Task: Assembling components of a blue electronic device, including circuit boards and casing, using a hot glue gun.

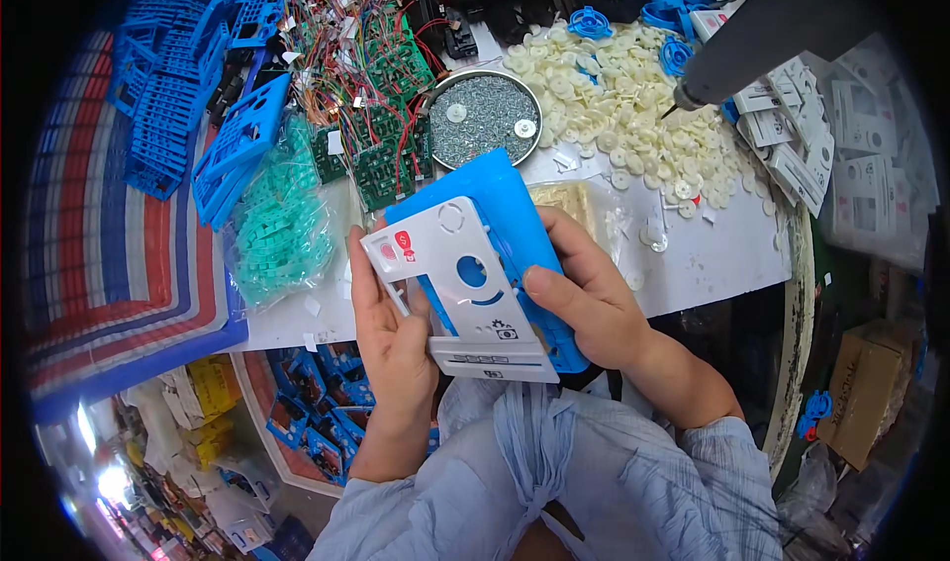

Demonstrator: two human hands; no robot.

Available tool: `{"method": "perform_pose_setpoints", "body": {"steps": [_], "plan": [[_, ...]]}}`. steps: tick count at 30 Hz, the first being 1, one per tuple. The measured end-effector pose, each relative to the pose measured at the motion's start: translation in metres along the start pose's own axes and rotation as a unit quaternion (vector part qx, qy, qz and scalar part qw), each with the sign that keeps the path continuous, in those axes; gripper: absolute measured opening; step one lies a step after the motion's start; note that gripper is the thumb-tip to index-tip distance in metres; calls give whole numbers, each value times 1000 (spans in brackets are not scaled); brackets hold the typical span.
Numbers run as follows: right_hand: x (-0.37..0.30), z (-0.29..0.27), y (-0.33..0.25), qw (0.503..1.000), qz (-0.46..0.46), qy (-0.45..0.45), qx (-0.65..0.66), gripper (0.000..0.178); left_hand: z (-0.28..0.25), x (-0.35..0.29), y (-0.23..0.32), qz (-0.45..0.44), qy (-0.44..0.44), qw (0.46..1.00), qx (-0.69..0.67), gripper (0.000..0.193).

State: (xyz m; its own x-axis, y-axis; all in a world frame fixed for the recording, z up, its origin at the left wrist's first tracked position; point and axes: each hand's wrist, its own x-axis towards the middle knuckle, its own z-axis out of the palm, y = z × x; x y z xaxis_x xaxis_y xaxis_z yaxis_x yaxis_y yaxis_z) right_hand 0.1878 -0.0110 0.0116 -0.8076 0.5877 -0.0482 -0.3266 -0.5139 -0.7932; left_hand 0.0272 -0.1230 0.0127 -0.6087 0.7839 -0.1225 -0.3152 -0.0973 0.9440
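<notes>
Above my lap, my left hand [394, 351] grips a white plastic front panel [435, 239] by its left edge. The panel has a round hole, a cut-out window and small printed symbols. Behind it, slightly turned, is a blue plastic casing [500, 187], and my right hand [599, 304] is closed around its right side with the thumb on top. Panel and casing overlap at an angle; whether they are joined cannot be made out. Some of the fingers of both hands are hidden beneath the parts.
A round tray of screws [483, 116] lies beyond, beside piled cream plastic discs [633, 96] and wired circuit boards [381, 140]. Teal pieces [282, 225] and blue frames [163, 86] lie left. A power screwdriver [732, 56] hangs at upper right, near white panels [792, 116].
</notes>
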Motion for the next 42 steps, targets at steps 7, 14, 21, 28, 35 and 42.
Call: {"method": "perform_pose_setpoints", "body": {"steps": [7, 14, 21, 28, 35, 42], "plan": [[-1, 3, -2, 994, -36, -3, -105, 74, 6, 2, -9, 81, -6, 990, 114, 82], [-3, 7, -5, 985, 0, -16, -173, 86, 2, 4, -13, 91, 0, 985, 149, 86], [-2, 7, -1, 985, -5, -44, -164, 84, 0, 4, -8, 76, 2, 986, 146, 86], [1, 2, 3, 998, 12, -21, -61, 77, 3, -3, -4, 60, 3, 990, 126, 92], [0, 4, 2, 996, 62, -48, 51, 80, -5, -23, 10, -23, 22, 996, 84, 97], [-1, 7, 7, 996, 41, -70, 46, 83, -4, -30, -8, 17, 89, 996, 9, 97]]}}
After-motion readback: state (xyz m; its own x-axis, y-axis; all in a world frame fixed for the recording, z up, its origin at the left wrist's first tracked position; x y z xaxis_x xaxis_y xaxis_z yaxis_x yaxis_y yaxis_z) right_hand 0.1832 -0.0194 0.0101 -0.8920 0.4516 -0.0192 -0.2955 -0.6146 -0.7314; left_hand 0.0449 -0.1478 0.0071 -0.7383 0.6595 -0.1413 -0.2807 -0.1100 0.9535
